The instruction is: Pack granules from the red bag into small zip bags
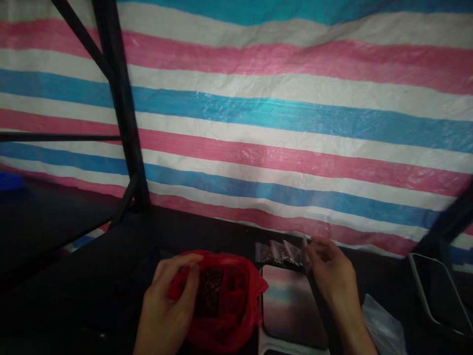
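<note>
A red plastic bag (pixel 236 335) stands open at the bottom centre, with small dark brown pieces (pixel 211 291) inside. My left hand (pixel 172 291) is at the bag's left rim, its thumb and fingers curved and apart, nothing visible between them. Right of the bag lies a scale with a shiny, reflective plate (pixel 290 305). Behind it, several small filled zip bags (pixel 280 251) lie in a row. At the right end of that row my right hand (pixel 328 264) pinches a small clear zip bag (pixel 306 250), which is partly hidden by the fingers and blurred.
Clear plastic bags (pixel 384 325) lie right of my right forearm. A phone-like dark object with a pale edge (pixel 439 291) is at the far right. Black metal posts (pixel 123 108) stand at the left, before a striped sheet (pixel 277 118). A blue object (pixel 11 181) sits far left.
</note>
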`<state>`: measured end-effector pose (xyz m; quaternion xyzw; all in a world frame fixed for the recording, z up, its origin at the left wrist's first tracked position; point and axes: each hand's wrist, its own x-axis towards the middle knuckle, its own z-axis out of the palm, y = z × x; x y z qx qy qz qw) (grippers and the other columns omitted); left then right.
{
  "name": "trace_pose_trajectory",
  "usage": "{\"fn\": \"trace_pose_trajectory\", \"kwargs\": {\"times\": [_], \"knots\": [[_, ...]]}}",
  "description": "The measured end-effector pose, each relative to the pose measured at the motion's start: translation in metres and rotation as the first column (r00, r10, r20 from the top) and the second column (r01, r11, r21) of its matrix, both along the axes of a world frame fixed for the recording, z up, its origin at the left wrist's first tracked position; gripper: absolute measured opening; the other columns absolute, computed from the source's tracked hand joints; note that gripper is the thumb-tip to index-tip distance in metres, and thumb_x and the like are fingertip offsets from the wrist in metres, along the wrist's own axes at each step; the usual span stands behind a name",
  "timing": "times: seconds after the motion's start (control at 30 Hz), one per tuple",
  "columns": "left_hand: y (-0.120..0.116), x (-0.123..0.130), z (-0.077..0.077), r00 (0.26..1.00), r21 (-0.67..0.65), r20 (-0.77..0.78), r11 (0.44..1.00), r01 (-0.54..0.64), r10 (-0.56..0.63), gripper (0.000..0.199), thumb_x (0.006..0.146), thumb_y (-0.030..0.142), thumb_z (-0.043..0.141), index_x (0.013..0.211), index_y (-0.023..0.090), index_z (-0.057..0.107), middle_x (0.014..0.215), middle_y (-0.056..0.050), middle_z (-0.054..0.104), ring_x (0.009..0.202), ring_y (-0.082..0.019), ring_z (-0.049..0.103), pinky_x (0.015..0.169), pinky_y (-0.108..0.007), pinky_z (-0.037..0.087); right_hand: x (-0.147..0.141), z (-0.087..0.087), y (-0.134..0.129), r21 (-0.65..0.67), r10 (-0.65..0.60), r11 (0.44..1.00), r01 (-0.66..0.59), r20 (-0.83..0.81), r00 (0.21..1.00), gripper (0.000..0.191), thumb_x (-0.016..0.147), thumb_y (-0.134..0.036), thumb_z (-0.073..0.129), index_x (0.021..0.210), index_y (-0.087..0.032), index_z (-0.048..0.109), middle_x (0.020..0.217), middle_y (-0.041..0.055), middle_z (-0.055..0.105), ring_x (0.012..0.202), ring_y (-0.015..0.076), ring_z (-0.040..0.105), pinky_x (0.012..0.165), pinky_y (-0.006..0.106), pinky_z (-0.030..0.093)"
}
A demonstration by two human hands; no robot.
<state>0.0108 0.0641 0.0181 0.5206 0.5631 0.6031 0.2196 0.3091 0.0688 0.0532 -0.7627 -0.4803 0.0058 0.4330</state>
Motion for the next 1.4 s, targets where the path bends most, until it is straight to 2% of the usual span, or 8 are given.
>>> {"fn": "trace_pose_trajectory", "kwargs": {"times": [0.17,0.27,0.53,0.8,1.0,1.2,1.3,1.4], "knots": [[-0.014,0.039,0.012,0.872,-0.054,0.261,0.896,0.441,-0.414,0.039,0.083,0.063,0.073,0.095,0.025,0.074,0.079,-0.001,0.072,0.077,-0.021,0.070,0.073,-0.030,0.060,-0.093,0.006,-0.018,0.299,0.406,0.887,-0.352,-0.145,0.902,0.026,0.087,-0.039,0.068,0.108,-0.024,0.073,0.084,0.0033,0.078,0.075,0.0228,0.069,0.073,0.032,0.052],[-0.012,0.044,0.009,0.784,-0.001,0.402,0.856,0.517,-0.473,0.051,0.080,0.074,0.075,0.082,0.024,0.066,0.073,0.002,0.065,0.067,-0.016,0.061,0.067,-0.026,0.055,-0.135,-0.007,-0.027,0.238,0.555,0.824,-0.515,-0.155,0.817,0.018,0.088,-0.031,0.069,0.105,-0.030,0.076,0.093,0.0018,0.079,0.087,0.0242,0.070,0.083,0.035,0.053],[-0.008,0.016,-0.002,0.681,-0.041,0.400,0.730,0.682,-0.613,0.051,0.095,0.070,0.062,0.078,0.021,0.057,0.069,0.006,0.046,0.062,-0.011,0.041,0.058,-0.021,0.037,-0.143,-0.011,-0.030,0.313,0.665,0.725,-0.614,-0.552,0.503,0.020,0.086,-0.024,0.069,0.105,-0.025,0.064,0.077,-0.0031,0.070,0.069,0.0188,0.070,0.065,0.026,0.056],[-0.015,0.019,0.006,0.756,-0.161,0.208,0.741,0.652,-0.620,0.050,0.099,0.068,0.054,0.079,0.023,0.054,0.075,0.005,0.048,0.070,-0.014,0.042,0.065,-0.024,0.040,-0.160,-0.018,-0.022,0.425,0.449,0.868,-0.257,-0.450,0.772,0.009,0.095,-0.035,0.056,0.094,-0.026,0.054,0.080,-0.0026,0.063,0.071,0.0170,0.066,0.066,0.026,0.055],[-0.009,0.014,0.008,0.809,-0.076,0.314,0.836,0.543,-0.497,0.053,0.090,0.073,0.063,0.077,0.022,0.058,0.073,0.004,0.053,0.068,-0.014,0.047,0.063,-0.023,0.042,-0.143,-0.015,-0.023,0.301,0.425,0.899,-0.319,-0.415,0.804,0.033,0.096,-0.055,0.058,0.107,-0.024,0.064,0.095,0.0076,0.077,0.081,0.0244,0.075,0.071,0.033,0.058],[-0.009,0.006,0.015,0.756,-0.051,0.388,0.807,0.589,-0.527,0.048,0.090,0.069,0.066,0.083,0.022,0.070,0.080,-0.001,0.068,0.072,-0.017,0.058,0.071,-0.026,0.050,-0.142,-0.023,-0.024,0.053,0.407,0.898,-0.436,-0.473,0.781,0.062,0.094,-0.068,0.053,0.137,-0.024,0.061,0.120,0.0143,0.080,0.106,0.0339,0.079,0.083,0.041,0.060],[-0.009,0.002,0.014,0.762,-0.118,0.298,0.771,0.626,-0.574,0.040,0.097,0.061,0.058,0.092,0.023,0.072,0.091,-0.004,0.073,0.080,-0.020,0.063,0.077,-0.032,0.053,-0.149,-0.018,-0.018,0.157,0.394,0.910,-0.385,-0.618,0.680,0.066,0.087,-0.063,0.061,0.137,-0.020,0.056,0.113,0.0149,0.081,0.100,0.0319,0.080,0.079,0.040,0.064],[-0.007,-0.007,0.008,0.857,-0.166,-0.062,0.852,0.497,-0.512,0.030,0.100,0.045,0.054,0.088,0.024,0.072,0.101,-0.006,0.073,0.097,-0.027,0.063,0.090,-0.041,0.050,-0.152,-0.012,-0.012,0.299,0.438,0.898,-0.323,-0.670,0.599,0.061,0.077,-0.052,0.071,0.128,-0.021,0.057,0.098,0.0088,0.081,0.086,0.0280,0.081,0.070,0.035,0.065]]}}
